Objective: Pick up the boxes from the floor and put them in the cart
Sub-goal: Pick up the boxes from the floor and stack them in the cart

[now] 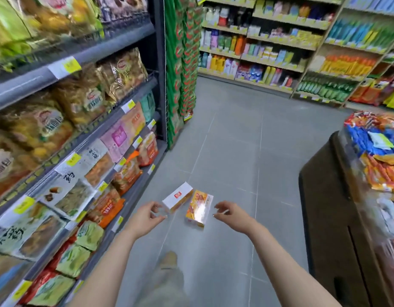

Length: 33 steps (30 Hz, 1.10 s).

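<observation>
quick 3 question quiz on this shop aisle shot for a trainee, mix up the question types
1. True or false: the left hand already grips the white-topped box.
2. Multiple choice: where do the two boxes lie? A) on the grey floor B) on a shelf C) inside a cart
3. Fill in: the orange box lies to the ____ of the white-topped box, as the person sees it.

Key:
1. False. Both it and the right hand reach towards the boxes with fingers loosely curved, holding nothing.
2. A
3. right
</observation>
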Each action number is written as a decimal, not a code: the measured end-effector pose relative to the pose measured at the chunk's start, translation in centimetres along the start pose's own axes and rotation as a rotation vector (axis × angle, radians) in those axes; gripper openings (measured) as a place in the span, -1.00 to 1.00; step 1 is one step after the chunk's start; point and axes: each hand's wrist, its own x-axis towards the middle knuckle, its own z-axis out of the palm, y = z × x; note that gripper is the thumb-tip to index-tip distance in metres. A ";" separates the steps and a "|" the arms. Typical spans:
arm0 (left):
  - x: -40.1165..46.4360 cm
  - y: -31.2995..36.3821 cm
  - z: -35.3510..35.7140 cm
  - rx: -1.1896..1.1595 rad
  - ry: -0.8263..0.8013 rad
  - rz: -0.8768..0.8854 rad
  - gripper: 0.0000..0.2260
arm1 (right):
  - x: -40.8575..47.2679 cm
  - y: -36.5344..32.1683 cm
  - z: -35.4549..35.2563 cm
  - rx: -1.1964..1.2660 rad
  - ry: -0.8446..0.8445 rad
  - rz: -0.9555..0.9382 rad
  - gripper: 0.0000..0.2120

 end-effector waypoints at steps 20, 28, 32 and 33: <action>31.3 -3.7 -5.5 0.133 -0.056 -0.286 -0.56 | 37.4 -5.9 -9.8 -0.354 -0.350 -0.132 -0.41; 40.3 -8.1 2.6 0.336 -0.166 -0.416 -0.27 | 53.0 -0.1 -3.8 -0.823 -0.612 -0.417 -0.22; 43.6 -13.6 11.6 0.305 -0.299 -0.525 -0.10 | 58.7 6.6 2.8 -1.012 -0.680 -0.472 -0.16; 44.2 -14.9 13.7 0.307 -0.317 -0.556 -0.06 | 59.6 8.2 4.5 -1.054 -0.662 -0.502 -0.15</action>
